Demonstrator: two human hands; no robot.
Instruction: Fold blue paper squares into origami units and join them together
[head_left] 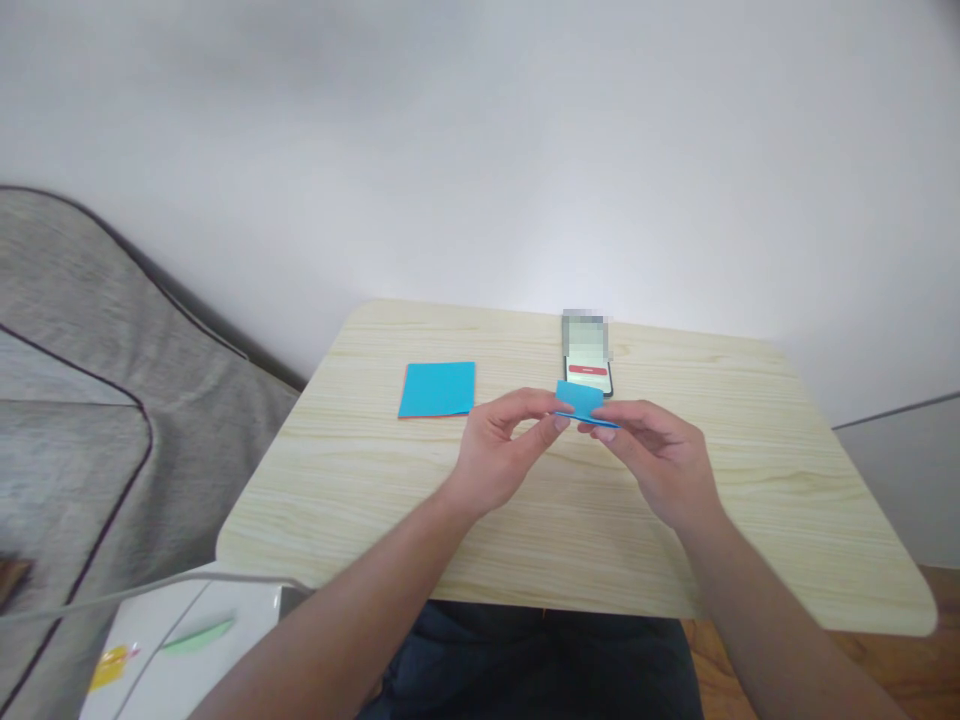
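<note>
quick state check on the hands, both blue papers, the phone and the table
left hand: pinching the small blue paper's left end
right hand: pinching its right end
small blue paper: folded, held above the table
blue paper stack: flat on the table, untouched
phone: flat on the table, screen lit
table: light wood, bearing the stack and phone

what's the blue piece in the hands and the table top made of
Blue piece: looks like thin matte paper, folded flat, pinched between left hand and right hand. Table top: pale wood-grain surface, smooth, possibly laminate rather than solid wood.
</note>
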